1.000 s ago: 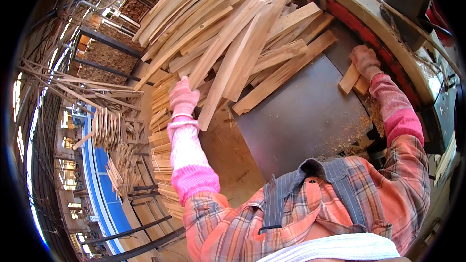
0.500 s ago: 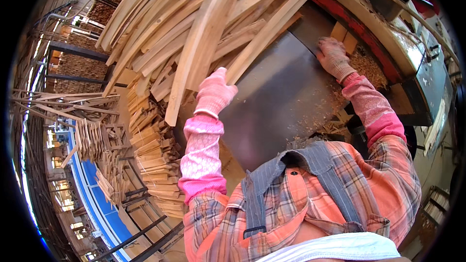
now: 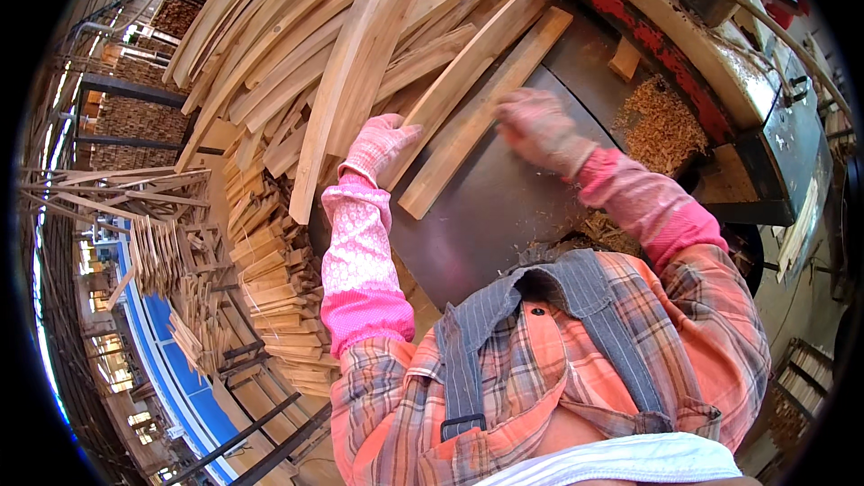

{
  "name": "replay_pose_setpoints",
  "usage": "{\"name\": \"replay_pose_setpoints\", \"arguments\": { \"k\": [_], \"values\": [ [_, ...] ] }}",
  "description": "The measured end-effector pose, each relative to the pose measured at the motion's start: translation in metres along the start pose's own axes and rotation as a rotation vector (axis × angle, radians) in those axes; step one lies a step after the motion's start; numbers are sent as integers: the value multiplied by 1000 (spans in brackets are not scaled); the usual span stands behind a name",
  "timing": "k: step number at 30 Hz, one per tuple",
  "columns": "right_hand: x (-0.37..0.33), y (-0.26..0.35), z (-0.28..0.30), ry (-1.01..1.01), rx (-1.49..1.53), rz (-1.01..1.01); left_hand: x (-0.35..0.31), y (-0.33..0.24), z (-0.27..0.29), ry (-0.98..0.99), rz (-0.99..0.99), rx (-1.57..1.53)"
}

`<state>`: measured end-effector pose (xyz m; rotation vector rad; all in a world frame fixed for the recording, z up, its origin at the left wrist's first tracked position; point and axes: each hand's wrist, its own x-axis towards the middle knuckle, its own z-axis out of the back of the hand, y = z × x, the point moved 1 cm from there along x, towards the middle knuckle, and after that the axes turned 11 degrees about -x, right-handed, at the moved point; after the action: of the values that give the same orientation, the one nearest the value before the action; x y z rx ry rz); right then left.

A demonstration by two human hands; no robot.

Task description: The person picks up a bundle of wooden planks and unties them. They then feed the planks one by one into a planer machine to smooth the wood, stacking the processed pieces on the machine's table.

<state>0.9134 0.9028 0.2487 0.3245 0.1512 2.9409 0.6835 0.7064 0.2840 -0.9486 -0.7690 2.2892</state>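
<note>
My left hand (image 3: 382, 146), in a pink-and-white knit glove, is closed at the left edge of a long wooden strip (image 3: 477, 58), near its lower end. Its thumb points along that edge; the fingertips are hidden. A second wooden strip (image 3: 490, 112) lies to the right, slanting across the dark metal table (image 3: 468, 238). Over the table, just right of this second strip, hovers my gloved right hand (image 3: 544, 133). Motion smears its fingers, and I see no piece in it.
A large heap of wooden strips (image 3: 288, 45) covers the far left of the table. A small wood block (image 3: 624, 59) and a mound of shavings (image 3: 664, 126) lie beside a red-edged machine part (image 3: 621, 13). Stacked wood pieces (image 3: 279, 306) stand at the left.
My right hand has swung left from beside the small blocks to the middle of the table. The two strips have shifted left and nearer, the second now showing fully. My left hand has moved slightly left.
</note>
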Motion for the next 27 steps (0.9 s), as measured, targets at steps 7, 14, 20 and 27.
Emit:
{"name": "replay_pose_setpoints", "arguments": {
  "k": [7,14,20,27],
  "values": [
    [41,46,-22,-75,68,57,-3,3,-2,-41,-13,-40],
    [-4,-50,-16,-70,-186,-151,9,30,-10,-58,-108,-293],
    [-7,-58,-23,-213,-131,-106,9,22,-20,-54,-92,-348],
    [-29,-94,-16,-125,-183,-135,-5,41,-45,-102,-129,-366]
  ]
}}
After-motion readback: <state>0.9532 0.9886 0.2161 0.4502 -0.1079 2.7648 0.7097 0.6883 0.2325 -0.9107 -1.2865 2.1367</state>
